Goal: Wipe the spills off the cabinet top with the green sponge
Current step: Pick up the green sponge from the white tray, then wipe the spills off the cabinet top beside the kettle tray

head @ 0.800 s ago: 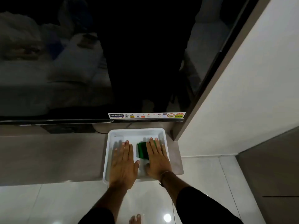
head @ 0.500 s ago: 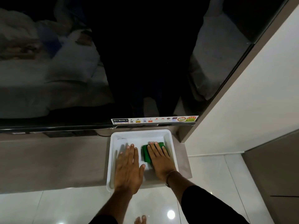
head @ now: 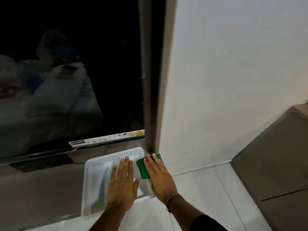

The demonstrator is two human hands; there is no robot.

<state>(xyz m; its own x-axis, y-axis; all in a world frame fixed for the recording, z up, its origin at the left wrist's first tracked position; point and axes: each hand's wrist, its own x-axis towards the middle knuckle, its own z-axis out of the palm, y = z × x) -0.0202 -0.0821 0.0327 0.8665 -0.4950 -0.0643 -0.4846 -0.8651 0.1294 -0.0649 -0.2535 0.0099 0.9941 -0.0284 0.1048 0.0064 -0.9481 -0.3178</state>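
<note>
A smooth white plastic tray (head: 98, 172) sits low in the frame on the matt grey-brown cabinet top (head: 41, 189), below a glossy black television screen (head: 83, 64).

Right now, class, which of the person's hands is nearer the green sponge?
Right. The right hand lies flat on the green sponge; the left hand rests beside it in the white tray.

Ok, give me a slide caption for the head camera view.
Right hand presses the green sponge at the white tray's right edge while the left hand lies flat in it, below a dark TV.

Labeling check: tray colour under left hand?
White tray, clearest in head view.
</note>
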